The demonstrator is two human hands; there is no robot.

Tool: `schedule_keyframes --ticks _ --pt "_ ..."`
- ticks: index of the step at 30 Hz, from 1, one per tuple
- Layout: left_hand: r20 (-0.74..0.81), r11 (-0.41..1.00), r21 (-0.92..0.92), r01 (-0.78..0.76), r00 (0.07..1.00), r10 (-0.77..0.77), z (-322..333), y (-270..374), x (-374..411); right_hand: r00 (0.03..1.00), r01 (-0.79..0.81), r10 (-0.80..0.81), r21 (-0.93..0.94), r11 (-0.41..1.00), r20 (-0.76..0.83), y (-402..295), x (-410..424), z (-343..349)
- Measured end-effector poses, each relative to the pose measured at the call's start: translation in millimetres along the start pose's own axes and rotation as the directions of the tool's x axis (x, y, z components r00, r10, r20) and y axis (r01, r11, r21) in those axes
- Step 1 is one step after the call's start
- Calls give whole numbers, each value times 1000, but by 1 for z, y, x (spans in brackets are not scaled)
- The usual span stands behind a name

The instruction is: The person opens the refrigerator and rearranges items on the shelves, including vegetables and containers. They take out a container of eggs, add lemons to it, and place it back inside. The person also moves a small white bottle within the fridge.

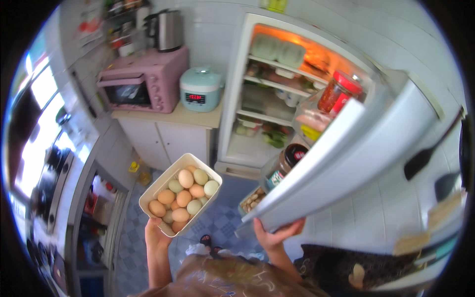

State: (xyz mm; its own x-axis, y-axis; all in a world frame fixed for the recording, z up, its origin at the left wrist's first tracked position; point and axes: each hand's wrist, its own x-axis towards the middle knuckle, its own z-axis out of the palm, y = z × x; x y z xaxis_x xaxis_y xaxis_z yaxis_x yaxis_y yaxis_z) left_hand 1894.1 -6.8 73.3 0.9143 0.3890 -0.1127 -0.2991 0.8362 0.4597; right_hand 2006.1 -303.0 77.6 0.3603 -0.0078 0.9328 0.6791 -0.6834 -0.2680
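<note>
My left hand (157, 234) grips the near end of a cream plastic bin (148, 189), held up over the floor. Brown and pale green eggs (184, 198) are heaped inside it. With fingers spread, my right hand (276, 234) touches the lower edge of the refrigerator door (334, 167), which stands ajar. Whether those fingers grip the door is hard to tell. Door shelves carry a red-lidded jar (339, 92), a dark-lidded jar (291, 159) and a box of small brown items (253, 200). Behind the door, the lit refrigerator (232, 122) shows its shelves, with egg cartons (278, 51) at the top.
On a low white cabinet (182, 143) stand a pink toaster oven (163, 80) and a light-blue electric cooker (202, 91). A metal kettle (169, 31) tops the oven. An oil bottle (141, 174) is on the tiled floor (135, 226). Stove and counter (55, 193) line the left.
</note>
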Motion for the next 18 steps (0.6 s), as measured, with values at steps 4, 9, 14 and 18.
schedule_keyframes --ticks 4,9,14,18 --pt "-124 980 -4 -200 972 198 23 -24 -11 963 238 -228 60 969 -143 33 72 116" --pt "-355 944 -62 -325 891 284 42 -55 -30 928 349 -356 -76 934 -110 80 169 220" --pt "-341 866 -13 -499 817 465 113 -63 -37 914 364 -403 -341 867 -52 146 277 313" --pt "-357 811 -53 -583 769 530 136 -77 -33 943 281 -330 -466 839 -26 211 350 364"
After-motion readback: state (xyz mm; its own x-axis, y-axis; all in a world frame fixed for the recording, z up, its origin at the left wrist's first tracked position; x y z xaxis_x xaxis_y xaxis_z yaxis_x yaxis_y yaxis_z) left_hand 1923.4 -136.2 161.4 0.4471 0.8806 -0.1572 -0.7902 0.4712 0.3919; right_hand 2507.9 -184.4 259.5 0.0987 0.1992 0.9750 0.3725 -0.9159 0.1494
